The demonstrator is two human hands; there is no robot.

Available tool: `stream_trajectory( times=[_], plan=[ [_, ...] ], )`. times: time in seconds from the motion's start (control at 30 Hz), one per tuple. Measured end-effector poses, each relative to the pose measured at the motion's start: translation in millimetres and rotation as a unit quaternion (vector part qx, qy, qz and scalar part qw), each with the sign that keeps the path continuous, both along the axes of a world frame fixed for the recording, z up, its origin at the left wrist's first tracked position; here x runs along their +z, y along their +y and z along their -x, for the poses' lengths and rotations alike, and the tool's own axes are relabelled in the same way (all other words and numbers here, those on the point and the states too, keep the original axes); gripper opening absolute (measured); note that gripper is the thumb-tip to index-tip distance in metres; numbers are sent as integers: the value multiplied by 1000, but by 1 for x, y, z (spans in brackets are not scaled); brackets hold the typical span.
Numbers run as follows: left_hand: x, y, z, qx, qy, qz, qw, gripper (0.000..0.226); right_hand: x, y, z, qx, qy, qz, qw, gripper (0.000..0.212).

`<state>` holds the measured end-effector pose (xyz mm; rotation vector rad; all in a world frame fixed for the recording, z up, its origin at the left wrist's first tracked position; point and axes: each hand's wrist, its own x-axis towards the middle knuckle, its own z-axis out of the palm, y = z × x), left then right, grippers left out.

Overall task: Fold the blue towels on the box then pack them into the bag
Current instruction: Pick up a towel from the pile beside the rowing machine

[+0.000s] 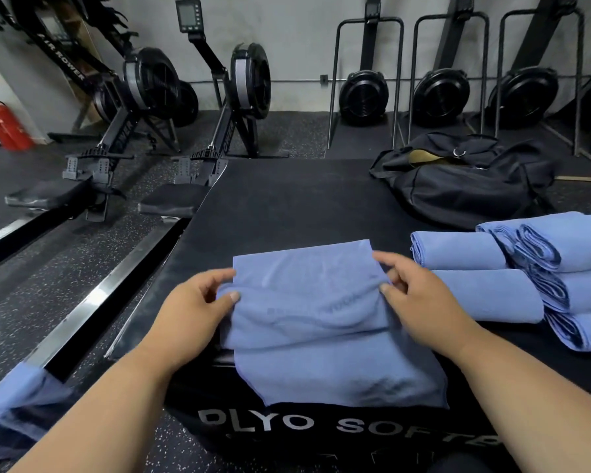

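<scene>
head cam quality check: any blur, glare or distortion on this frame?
Head view: wide-angle bowing bends the box edges and the wall racks; mild motion softness on the left hand, right hand and the towel they pinch; bright glare streak on the metal rower rail; lighting even, shadows soft.

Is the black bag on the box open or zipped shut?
Open: the black bag gapes at the top, showing a tan lining. No blue towel shows inside.

I see the blue towel [307,302] as soft matt cloth, the box [287,206] with a matt, finely grained black top, the bag [464,186] of smooth dark fabric, and the rowing machine rail [93,302] of shiny metal.
</scene>
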<state>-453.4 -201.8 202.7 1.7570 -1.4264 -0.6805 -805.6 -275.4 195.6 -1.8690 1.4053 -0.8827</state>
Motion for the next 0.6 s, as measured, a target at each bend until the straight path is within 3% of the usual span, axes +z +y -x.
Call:
stream_trajectory(
  times=[0.1, 0.23, 0.3, 0.37, 0.4, 0.53, 0.6],
  plan=[
    [8, -43, -2, 35, -57, 13, 998, 43, 16, -39, -22, -47, -4, 10, 999, 59],
    [-8, -93, -19, 7, -172, -118, 978, 60, 14, -88, -42, -12, 137, -116, 984, 81],
    [-17, -100, -23, -10, -187, -162, 969, 46, 8, -104, -47, 4, 218, -158, 963, 66],
    [-21, -104, -24, -10, -183, -153, 971, 20, 2, -115, -49, 11, 257, -137, 957, 23],
    [-22, -104, -24, -5, -185, -145, 972, 9, 1, -119, -50, 15, 268, -122, 955, 16],
    [-17, -97, -25, 29, -176, -106, 978, 20, 6, -124, -50, 27, 321, -94, 942, 26],
    [-1, -94, -26, 42, -155, -65, 985, 24, 20, -125, -50, 15, 299, -56, 952, 34]
  ],
)
